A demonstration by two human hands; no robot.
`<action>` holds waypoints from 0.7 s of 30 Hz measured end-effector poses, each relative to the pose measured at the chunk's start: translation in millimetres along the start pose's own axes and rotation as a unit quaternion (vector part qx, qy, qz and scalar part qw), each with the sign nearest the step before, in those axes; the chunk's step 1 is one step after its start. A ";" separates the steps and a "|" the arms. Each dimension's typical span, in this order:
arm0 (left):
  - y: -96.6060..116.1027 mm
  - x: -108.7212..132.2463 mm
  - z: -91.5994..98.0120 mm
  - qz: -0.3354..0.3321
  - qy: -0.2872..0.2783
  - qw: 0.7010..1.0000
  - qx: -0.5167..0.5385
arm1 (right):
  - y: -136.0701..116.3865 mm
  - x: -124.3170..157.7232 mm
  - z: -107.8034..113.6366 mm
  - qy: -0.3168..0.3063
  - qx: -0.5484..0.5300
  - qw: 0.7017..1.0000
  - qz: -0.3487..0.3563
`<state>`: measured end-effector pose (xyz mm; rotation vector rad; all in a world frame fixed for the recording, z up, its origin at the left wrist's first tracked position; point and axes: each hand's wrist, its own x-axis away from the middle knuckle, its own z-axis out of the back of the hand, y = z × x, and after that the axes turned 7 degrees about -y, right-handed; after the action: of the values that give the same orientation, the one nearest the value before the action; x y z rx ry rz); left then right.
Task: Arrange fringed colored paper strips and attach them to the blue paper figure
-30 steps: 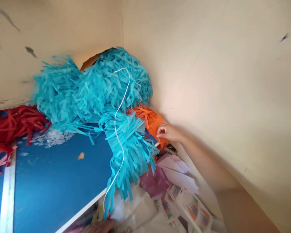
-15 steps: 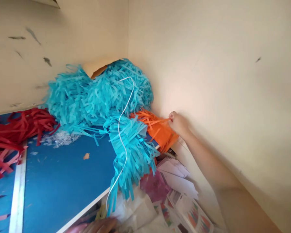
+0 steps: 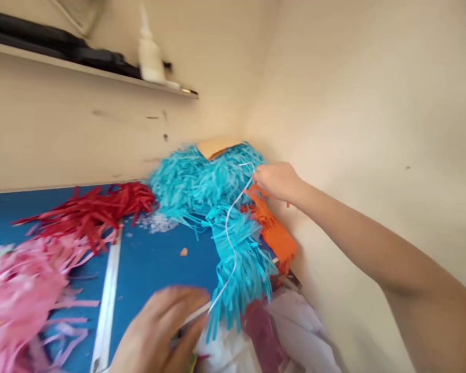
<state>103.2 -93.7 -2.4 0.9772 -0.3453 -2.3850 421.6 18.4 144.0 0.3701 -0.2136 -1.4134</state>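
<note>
My right hand (image 3: 275, 178) is closed at the upper end of the orange paper fringe (image 3: 275, 233). A bit of orange strip shows below the wrist, and the fingertips are hidden from me. Beside those fingers runs a white string (image 3: 229, 233), which curves down over the turquoise paper fringe (image 3: 241, 259). My left hand (image 3: 165, 326), smeared by motion, is over the table's front edge near the string's lower end. Its thumb and fingers are apart, with nothing clearly held. A large turquoise fringed heap (image 3: 202, 178) fills the corner, brown paper (image 3: 217, 147) on top.
Red paper strips (image 3: 112, 207) and pink fringe (image 3: 23, 295) cover the left of the blue table (image 3: 155, 274). White scraps (image 3: 157, 223) lie near the heap. A wall shelf (image 3: 101, 70) carries a white bottle (image 3: 151, 57). Below the edge are white and purple sheets (image 3: 295, 321).
The view has swung left and up, bringing in the shelf and pink fringe. My right hand has moved from the orange fringe's far side towards the string. My left hand has risen into view.
</note>
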 end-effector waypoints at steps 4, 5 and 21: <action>-2.1 -73.7 37.4 0.151 0.174 0.972 0.055 | -87.8 -9.6 52.2 -0.006 0.084 0.974 0.209; -7.0 -85.9 41.2 0.162 0.160 0.970 0.083 | -105.7 -9.4 61.8 0.007 0.090 0.966 0.243; -30.7 69.9 50.7 0.098 0.138 0.944 -0.285 | -219.3 5.0 3.4 0.374 -0.094 0.822 0.418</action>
<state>14.1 -106.3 -19.5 0.9230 0.3259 -1.9555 219.4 -11.7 64.5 0.5524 0.3820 -0.3412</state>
